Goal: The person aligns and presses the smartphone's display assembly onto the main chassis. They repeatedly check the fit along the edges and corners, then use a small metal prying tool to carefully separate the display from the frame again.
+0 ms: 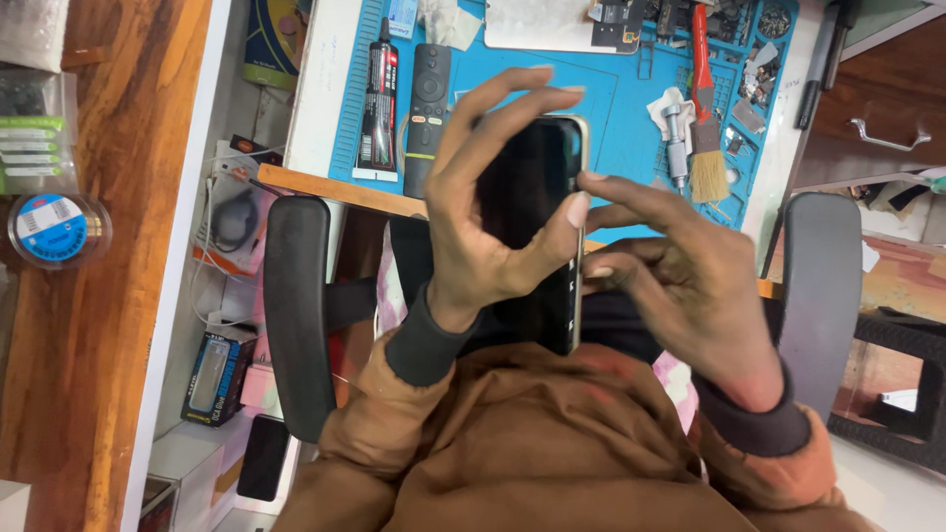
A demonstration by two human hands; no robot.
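So both hands are up over the lap here, working on a dark smartphone (532,227) held on edge above the brown jacket (532,443). The left hand (483,217) wraps round the front of it: thumb pressed on the right edge, the other fingers (512,94) curled and spread a bit over the top of the screen, so the phone sits right in that pinch. The right hand (680,276) comes in from the side, fingers close together and bent, tips touching the phone's metal side rail. Can't tell if it's really gripping or just resting there.

Beyond the phone there's a desk with a blue work mat (601,89). On it lie a black remote (428,113), a tube of glue (378,108) just beside it, and a small brush (706,148) with a red handle. Black chair armrests (296,315) show on either side of the lap.
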